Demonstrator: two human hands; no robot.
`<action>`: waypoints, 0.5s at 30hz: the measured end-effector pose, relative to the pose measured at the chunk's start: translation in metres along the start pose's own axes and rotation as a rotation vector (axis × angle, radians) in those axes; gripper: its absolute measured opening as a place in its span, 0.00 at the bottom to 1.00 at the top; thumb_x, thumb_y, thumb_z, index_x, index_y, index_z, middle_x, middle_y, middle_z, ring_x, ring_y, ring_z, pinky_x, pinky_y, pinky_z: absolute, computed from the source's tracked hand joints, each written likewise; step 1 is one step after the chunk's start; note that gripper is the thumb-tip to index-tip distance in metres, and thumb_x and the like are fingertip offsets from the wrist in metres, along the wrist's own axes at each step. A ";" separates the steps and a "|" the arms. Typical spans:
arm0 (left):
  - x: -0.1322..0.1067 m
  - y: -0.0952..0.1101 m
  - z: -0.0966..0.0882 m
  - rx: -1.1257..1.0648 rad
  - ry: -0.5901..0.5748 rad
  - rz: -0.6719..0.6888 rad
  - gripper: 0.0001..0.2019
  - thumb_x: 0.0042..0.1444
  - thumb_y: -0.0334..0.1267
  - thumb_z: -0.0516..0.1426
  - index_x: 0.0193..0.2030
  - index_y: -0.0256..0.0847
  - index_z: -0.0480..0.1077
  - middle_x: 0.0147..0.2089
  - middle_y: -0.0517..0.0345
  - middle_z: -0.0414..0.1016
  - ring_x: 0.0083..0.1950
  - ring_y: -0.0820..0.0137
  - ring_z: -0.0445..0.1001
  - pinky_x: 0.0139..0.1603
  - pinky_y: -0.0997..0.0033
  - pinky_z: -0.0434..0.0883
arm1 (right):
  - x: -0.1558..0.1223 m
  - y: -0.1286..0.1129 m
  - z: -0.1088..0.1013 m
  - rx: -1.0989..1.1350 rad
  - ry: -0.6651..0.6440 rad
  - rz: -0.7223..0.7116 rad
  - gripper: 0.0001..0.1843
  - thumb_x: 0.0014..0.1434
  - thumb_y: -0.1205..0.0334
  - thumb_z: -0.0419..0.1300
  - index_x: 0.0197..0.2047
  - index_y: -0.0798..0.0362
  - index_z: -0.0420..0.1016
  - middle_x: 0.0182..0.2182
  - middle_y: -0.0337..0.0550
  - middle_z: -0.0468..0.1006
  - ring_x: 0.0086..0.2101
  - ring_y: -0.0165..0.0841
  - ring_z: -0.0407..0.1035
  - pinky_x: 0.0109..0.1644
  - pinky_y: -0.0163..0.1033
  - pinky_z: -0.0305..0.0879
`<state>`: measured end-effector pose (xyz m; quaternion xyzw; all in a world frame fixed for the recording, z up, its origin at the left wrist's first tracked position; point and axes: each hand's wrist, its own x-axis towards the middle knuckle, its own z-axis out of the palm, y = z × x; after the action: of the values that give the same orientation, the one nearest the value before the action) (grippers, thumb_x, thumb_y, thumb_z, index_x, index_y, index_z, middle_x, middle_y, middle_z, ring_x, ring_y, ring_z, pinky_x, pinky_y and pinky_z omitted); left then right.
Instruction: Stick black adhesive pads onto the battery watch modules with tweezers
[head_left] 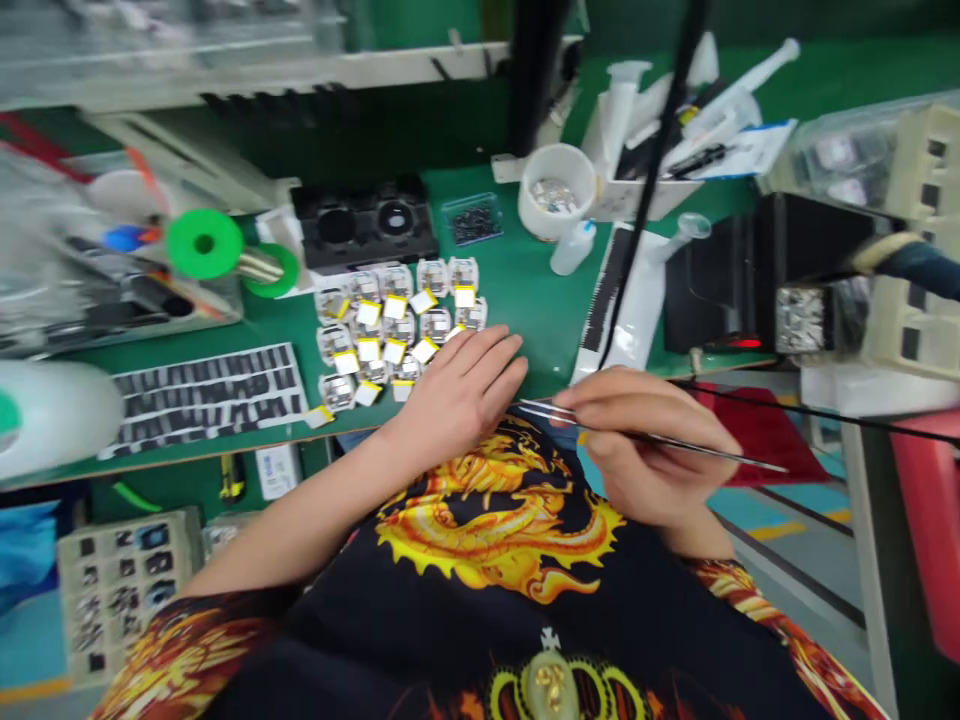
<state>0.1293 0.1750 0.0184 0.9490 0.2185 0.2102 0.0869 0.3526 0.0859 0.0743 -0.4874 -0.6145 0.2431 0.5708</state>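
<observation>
My left hand lies palm down at the table's front edge, fingers stretched out. It touches or covers the right side of a group of small white housings with circuit parts inside. Silver battery cells with yellow ends lie on and beside these housings. Whatever is under my palm is hidden. Held in my right hand is a pair of metal tweezers, pinched between thumb and fingers just past the table edge. The tweezer tips point left towards my left hand, with nothing visible between them.
A sheet of black adhesive pieces lies at left near green spools. Behind stand a black fixture, a tray of screws and a white cup. A dark cable hangs across the right side, near a black box.
</observation>
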 end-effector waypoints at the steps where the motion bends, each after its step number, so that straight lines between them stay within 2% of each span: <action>1: -0.009 -0.005 -0.006 0.017 0.026 -0.050 0.17 0.73 0.29 0.59 0.65 0.35 0.76 0.68 0.37 0.82 0.74 0.48 0.76 0.72 0.43 0.77 | 0.007 0.003 0.014 -0.012 -0.053 -0.035 0.08 0.70 0.61 0.72 0.52 0.42 0.87 0.44 0.40 0.92 0.43 0.39 0.88 0.50 0.48 0.89; 3: -0.028 -0.017 -0.017 0.071 0.066 -0.164 0.17 0.73 0.30 0.59 0.66 0.34 0.76 0.67 0.37 0.82 0.73 0.48 0.77 0.71 0.42 0.77 | 0.025 0.014 0.048 -0.036 -0.072 -0.083 0.11 0.71 0.66 0.69 0.52 0.41 0.87 0.45 0.39 0.92 0.45 0.39 0.88 0.54 0.49 0.89; 5: -0.044 -0.032 -0.024 0.140 0.099 -0.296 0.16 0.74 0.30 0.59 0.65 0.35 0.76 0.66 0.37 0.83 0.72 0.48 0.77 0.71 0.42 0.77 | 0.045 0.029 0.085 -0.067 -0.049 -0.060 0.10 0.72 0.65 0.67 0.49 0.40 0.87 0.44 0.38 0.92 0.45 0.39 0.87 0.55 0.49 0.88; 9: -0.069 -0.060 -0.033 0.231 0.136 -0.493 0.15 0.76 0.31 0.56 0.65 0.37 0.77 0.67 0.38 0.82 0.72 0.48 0.77 0.70 0.42 0.76 | 0.080 0.061 0.150 -0.127 -0.064 -0.042 0.08 0.72 0.64 0.65 0.44 0.45 0.87 0.42 0.40 0.91 0.42 0.37 0.86 0.47 0.43 0.87; 12: -0.078 -0.075 -0.037 0.239 0.139 -0.551 0.16 0.77 0.32 0.54 0.65 0.36 0.78 0.69 0.37 0.81 0.73 0.46 0.76 0.70 0.41 0.75 | 0.097 0.081 0.182 -0.138 -0.131 0.010 0.08 0.70 0.64 0.64 0.43 0.48 0.87 0.42 0.41 0.91 0.38 0.35 0.84 0.45 0.41 0.86; 15: -0.084 -0.084 -0.039 0.238 0.135 -0.585 0.16 0.78 0.34 0.53 0.63 0.34 0.78 0.69 0.36 0.81 0.73 0.46 0.75 0.70 0.41 0.75 | 0.108 0.093 0.203 -0.120 -0.219 0.063 0.08 0.69 0.65 0.64 0.43 0.50 0.87 0.41 0.42 0.91 0.36 0.33 0.83 0.47 0.41 0.85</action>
<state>0.0119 0.2145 0.0013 0.8334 0.5101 0.2118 0.0174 0.2055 0.2709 -0.0023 -0.5104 -0.6709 0.2753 0.4621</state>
